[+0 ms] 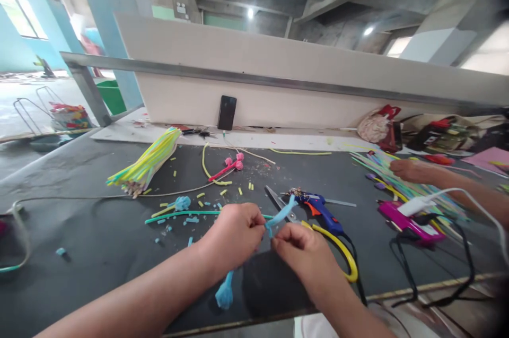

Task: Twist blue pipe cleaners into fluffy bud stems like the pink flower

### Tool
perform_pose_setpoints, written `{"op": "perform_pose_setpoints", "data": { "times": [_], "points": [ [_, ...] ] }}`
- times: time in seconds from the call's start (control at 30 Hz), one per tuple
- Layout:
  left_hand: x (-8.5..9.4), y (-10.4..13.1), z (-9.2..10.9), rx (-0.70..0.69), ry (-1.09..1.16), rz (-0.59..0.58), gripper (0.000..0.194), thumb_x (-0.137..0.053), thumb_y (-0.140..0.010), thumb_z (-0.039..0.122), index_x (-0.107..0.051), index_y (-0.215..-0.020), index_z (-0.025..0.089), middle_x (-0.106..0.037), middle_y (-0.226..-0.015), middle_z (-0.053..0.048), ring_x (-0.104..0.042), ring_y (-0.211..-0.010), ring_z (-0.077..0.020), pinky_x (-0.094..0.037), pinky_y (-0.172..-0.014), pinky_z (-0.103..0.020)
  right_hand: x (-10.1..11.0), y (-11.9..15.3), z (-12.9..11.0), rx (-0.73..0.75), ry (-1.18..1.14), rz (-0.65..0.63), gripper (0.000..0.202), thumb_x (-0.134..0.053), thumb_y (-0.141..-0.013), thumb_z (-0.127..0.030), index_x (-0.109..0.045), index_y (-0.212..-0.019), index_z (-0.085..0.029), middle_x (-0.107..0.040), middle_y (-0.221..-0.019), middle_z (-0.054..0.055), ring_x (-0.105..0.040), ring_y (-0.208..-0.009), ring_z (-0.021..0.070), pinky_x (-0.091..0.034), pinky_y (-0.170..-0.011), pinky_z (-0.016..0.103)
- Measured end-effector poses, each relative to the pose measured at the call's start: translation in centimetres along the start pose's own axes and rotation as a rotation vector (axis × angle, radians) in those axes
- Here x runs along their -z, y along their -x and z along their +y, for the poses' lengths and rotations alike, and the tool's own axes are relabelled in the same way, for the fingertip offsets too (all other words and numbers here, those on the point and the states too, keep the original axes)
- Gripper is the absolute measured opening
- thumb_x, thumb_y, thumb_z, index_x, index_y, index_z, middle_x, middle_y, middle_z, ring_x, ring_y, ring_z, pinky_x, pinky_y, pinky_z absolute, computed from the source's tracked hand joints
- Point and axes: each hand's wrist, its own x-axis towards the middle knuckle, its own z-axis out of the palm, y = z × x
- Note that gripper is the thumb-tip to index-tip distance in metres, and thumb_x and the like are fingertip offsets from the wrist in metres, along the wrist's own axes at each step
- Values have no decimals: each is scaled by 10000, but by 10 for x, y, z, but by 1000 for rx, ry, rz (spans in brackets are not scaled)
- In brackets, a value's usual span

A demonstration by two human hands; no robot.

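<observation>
Both my hands are close together over the front of the dark table. My left hand is closed in a pinch on a light-blue pipe cleaner. Thumb and finger of my right hand pinch the same piece near its bend. Below my left hand a blue pompom-like tuft shows on a short stem; whether it joins the held piece is hidden. Behind the hands lie yellow-handled scissors and a blue glue gun. A teal pipe cleaner passes behind my left hand.
A pipe-cleaner bundle, a pink piece with round tufts and a blue-tufted piece lie left. A phone leans on the back panel. At right, another person's hand touches loose stems near a magenta power strip.
</observation>
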Motion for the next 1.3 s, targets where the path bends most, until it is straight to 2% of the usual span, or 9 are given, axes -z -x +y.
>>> {"op": "perform_pose_setpoints", "data": {
  "times": [0.1, 0.2, 0.3, 0.4, 0.53, 0.73, 0.9, 1.13, 1.3],
  "points": [
    [-2, 3, -6, -197, -258, 52, 164, -474, -683, 123, -610, -609, 175, -591, -553, 6, -530, -547, -123, -361, -507, -205, -7, 11, -15, 482, 586, 240, 231, -497, -713, -113, -489, -491, -178, -448, -463, -32, -355, -510, 124, -299, -637, 328],
    [-3, 6, -10, -331, -384, -10, 190, -466, -723, 139, -617, -613, 172, -602, -578, -10, -503, -547, -127, -325, -505, -214, 2, 12, -29, 723, 811, 196, 264, -448, -746, -64, -499, -506, -162, -488, -473, -23, -372, -493, 111, -298, -667, 341],
    [1, 9, -8, -417, -391, -178, 188, -480, -724, 115, -618, -607, 169, -595, -574, 3, -492, -545, -114, -308, -498, -200, 20, 2, -38, 638, 817, 55, 234, -483, -720, -76, -508, -507, -168, -490, -465, -37, -377, -496, 109, -312, -665, 328],
    [8, 11, -3, -467, -293, -397, 157, -533, -728, 120, -640, -626, 171, -591, -586, 26, -505, -561, -96, -338, -532, -182, 38, -11, -36, 254, 595, -167, 174, -538, -656, -96, -542, -504, -179, -461, -444, -50, -398, -497, 115, -309, -550, 268],
    [8, 9, 1, -227, 27, -490, 75, -590, -707, 189, -628, -647, 163, -583, -593, 25, -556, -534, -102, -418, -517, -188, 52, -25, -21, -206, 61, -425, 41, -618, -620, -166, -618, -579, -163, -503, -461, -52, -386, -441, 96, -271, -451, 233],
    [0, 1, 2, 26, 490, -269, 113, -612, -706, 248, -562, -670, 153, -579, -518, 26, -528, -404, -83, -445, -423, -195, 45, -26, -11, -174, -115, -403, 139, -645, -647, -229, -588, -546, -152, -481, -507, -47, -383, -523, 98, -297, -529, 240],
    [1, -1, 0, 122, 674, -304, 141, -634, -728, 246, -629, -805, 128, -600, -562, 6, -530, -418, -71, -469, -424, -184, 34, -23, -10, -146, -128, -424, 162, -650, -710, -289, -622, -659, -137, -516, -594, -30, -406, -574, 104, -316, -570, 239],
    [8, -11, -12, 132, 843, -280, 197, -670, -739, 318, -595, -747, 136, -576, -551, 14, -483, -381, -52, -422, -367, -151, 60, -14, -1, -59, 505, -105, 246, -450, -862, -393, -585, -959, -211, -605, -702, 2, -548, -652, 184, -411, -612, 294],
    [15, -15, -14, 140, 915, -282, 215, -655, -754, 334, -608, -850, 148, -563, -527, 30, -473, -360, -57, -429, -361, -161, 74, -3, 28, 3, 808, -71, 348, -570, -757, -351, -576, -1077, -214, -597, -1116, 107, -538, -1065, 293, -405, -902, 411]
  ]
}}
